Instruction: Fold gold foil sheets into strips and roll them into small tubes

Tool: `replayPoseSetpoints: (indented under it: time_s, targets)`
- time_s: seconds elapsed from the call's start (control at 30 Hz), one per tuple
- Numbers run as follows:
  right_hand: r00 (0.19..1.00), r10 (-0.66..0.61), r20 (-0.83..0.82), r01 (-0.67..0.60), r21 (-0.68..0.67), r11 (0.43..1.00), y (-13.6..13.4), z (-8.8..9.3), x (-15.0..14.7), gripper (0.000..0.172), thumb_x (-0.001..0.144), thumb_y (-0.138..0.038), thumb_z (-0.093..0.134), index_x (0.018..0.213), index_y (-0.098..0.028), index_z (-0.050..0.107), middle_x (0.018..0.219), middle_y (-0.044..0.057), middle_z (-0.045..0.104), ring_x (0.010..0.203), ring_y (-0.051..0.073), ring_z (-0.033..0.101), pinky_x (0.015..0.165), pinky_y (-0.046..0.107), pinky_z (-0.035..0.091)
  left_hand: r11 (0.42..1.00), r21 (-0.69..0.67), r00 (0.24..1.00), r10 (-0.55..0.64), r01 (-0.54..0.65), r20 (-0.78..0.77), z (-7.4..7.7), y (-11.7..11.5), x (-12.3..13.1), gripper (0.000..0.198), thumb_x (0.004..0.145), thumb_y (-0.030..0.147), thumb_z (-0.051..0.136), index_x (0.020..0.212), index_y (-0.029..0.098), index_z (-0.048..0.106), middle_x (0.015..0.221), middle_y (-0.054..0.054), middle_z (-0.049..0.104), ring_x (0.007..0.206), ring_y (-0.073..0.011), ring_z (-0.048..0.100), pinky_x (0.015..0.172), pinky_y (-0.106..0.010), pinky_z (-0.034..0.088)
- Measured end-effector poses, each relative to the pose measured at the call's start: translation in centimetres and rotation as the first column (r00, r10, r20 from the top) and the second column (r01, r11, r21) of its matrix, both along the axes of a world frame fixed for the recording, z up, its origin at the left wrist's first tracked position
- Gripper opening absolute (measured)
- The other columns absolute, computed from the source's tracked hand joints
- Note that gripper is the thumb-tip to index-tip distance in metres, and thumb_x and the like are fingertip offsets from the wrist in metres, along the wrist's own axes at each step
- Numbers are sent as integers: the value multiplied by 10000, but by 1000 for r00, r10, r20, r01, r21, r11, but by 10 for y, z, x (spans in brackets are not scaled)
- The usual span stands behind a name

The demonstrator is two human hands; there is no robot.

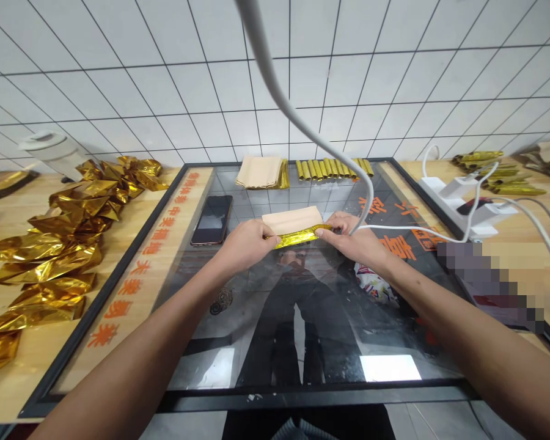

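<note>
A sheet of gold foil paper (294,221) with a tan back is held low over the dark glass panel (201,293). Its near edge is turned over into a shiny gold strip. My left hand (252,244) pinches the left end of that strip. At the right end, my right hand (348,235) grips with the thumb on top of the foil; its other fingers are partly hidden. Beyond the hands lie a stack of tan-backed foil sheets (260,172) and a row of gold foil rolls (332,168).
Folded gold foil pieces (77,220) spread along the left, near a white lidded jug (50,150). A phone (212,220) lies on the glass. A white cable (302,122) hangs across the view. At right are a power strip (444,201) and more foil rolls (504,183).
</note>
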State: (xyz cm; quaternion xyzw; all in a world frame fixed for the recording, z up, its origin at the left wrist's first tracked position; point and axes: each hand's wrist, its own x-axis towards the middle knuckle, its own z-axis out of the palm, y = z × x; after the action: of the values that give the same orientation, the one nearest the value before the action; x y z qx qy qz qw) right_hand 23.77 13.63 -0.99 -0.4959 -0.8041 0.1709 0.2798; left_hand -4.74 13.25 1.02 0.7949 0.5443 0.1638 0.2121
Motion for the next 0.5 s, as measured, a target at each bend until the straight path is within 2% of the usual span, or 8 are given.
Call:
replayPoseSetpoints:
  time_s: [0.1, 0.3, 0.4, 0.5]
  targets:
    - [999, -48, 13, 48, -10, 999, 0, 2, -1, 471, 985, -539, 619, 620, -249, 562, 753, 58, 632, 784, 245, 641, 694, 356, 451, 998, -59, 999, 28, -29, -17, 2, 2, -1, 397, 877, 390, 589, 541, 202, 490, 610, -1, 504, 591, -153, 463, 599, -332, 279]
    - [993, -115, 40, 116, -33, 993, -3, 6, -3, 487, 1001, -539, 589, 618, -249, 506, 718, 37, 593, 747, 221, 612, 666, 341, 408, 993, -67, 994, 88, -92, -64, 4, 2, -1, 403, 876, 437, 591, 569, 213, 458, 588, 11, 461, 602, -157, 435, 601, -332, 254]
    - [983, -173, 63, 175, -32, 984, -5, 5, -4, 465, 988, -517, 614, 625, -246, 510, 761, 43, 619, 753, 218, 608, 688, 345, 401, 991, -57, 989, 119, -124, -92, 4, 1, 0, 398, 871, 441, 605, 581, 217, 452, 591, 9, 474, 605, -161, 443, 606, -333, 254]
    - [973, -210, 93, 213, -31, 976, -5, 4, -6, 410, 971, -483, 659, 651, -238, 580, 798, 48, 649, 780, 221, 618, 708, 345, 398, 988, -57, 984, 136, -143, -115, 5, -1, 2, 376, 876, 437, 608, 595, 221, 487, 612, -1, 533, 600, -168, 455, 602, -337, 253]
